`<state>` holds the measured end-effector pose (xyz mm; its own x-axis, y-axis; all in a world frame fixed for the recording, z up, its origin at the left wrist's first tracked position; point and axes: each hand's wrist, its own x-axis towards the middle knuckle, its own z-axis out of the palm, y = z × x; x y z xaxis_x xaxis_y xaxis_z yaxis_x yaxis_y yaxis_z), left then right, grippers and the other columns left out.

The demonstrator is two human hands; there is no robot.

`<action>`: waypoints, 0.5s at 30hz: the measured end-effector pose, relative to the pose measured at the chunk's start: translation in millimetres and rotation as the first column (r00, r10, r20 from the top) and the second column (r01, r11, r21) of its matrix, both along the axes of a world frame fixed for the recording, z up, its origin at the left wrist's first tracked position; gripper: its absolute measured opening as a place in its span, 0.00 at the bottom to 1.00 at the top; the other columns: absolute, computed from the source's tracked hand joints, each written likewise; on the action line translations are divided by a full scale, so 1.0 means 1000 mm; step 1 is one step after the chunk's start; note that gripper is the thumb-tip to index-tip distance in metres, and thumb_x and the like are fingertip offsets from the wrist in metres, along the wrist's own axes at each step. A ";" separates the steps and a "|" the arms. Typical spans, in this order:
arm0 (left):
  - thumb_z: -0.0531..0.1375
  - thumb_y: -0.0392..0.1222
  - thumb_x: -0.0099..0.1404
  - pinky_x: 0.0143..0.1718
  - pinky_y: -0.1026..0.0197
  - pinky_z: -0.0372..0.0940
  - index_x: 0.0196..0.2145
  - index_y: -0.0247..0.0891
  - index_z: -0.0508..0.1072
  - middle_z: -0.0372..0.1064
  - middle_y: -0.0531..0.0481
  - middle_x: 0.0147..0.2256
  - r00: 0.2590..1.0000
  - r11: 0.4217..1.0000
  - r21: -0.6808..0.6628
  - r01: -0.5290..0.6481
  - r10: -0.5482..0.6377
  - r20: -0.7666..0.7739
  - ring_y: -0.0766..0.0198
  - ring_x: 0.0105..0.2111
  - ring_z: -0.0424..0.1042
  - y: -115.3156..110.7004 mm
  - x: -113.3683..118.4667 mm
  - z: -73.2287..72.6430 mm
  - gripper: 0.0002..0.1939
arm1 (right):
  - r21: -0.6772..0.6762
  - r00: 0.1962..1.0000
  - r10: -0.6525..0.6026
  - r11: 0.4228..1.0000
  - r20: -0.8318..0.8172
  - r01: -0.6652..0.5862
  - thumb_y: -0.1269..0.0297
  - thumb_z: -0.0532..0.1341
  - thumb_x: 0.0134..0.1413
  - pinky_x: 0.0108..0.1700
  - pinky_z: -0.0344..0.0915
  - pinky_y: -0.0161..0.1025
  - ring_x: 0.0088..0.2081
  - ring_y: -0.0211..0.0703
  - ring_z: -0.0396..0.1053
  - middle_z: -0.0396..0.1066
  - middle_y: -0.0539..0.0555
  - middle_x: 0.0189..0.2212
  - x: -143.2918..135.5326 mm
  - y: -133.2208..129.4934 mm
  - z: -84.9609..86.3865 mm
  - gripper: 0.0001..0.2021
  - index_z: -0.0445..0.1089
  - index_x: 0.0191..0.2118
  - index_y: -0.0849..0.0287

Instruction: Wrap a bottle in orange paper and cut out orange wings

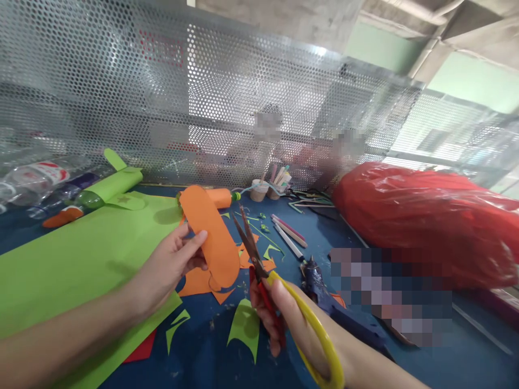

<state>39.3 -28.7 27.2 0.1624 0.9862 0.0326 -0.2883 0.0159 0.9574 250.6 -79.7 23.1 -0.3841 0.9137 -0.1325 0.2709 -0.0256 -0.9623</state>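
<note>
Pinched in my left hand point(184, 251) is an orange paper cutout point(211, 237) with rounded ends, tilted above the table. My right hand point(284, 308) is wrapped round a pair of scissors point(255, 254) with one yellow and one red handle. The blades are slightly apart, point away from me and sit just right of the cutout, not touching it. Orange scraps point(198, 282) lie beneath the cutout. A green paper scrap point(245, 324) rests by my right fingers. Under my left arm spreads a large green sheet point(93, 243).
A dark blue glue gun point(336, 308) lies right of my right hand. Markers point(288, 240) and cups of pens point(259, 190) stand beyond. A red plastic bag point(425, 221) fills the right side. Bottles point(36, 178) and a green-wrapped bottle point(113, 186) lie left, before a perforated metal screen point(162, 97).
</note>
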 end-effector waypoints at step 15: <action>0.60 0.48 0.65 0.29 0.63 0.68 0.53 0.40 0.67 0.78 0.50 0.30 0.995 0.991 0.107 -0.081 0.086 -0.044 0.61 0.30 0.76 -0.003 -0.002 0.010 0.21 | 0.368 0.933 0.110 0.898 0.343 -0.241 0.40 0.38 0.64 0.23 0.53 0.34 0.23 0.36 0.54 0.60 0.49 0.23 0.001 -0.004 0.021 0.27 0.59 0.30 0.57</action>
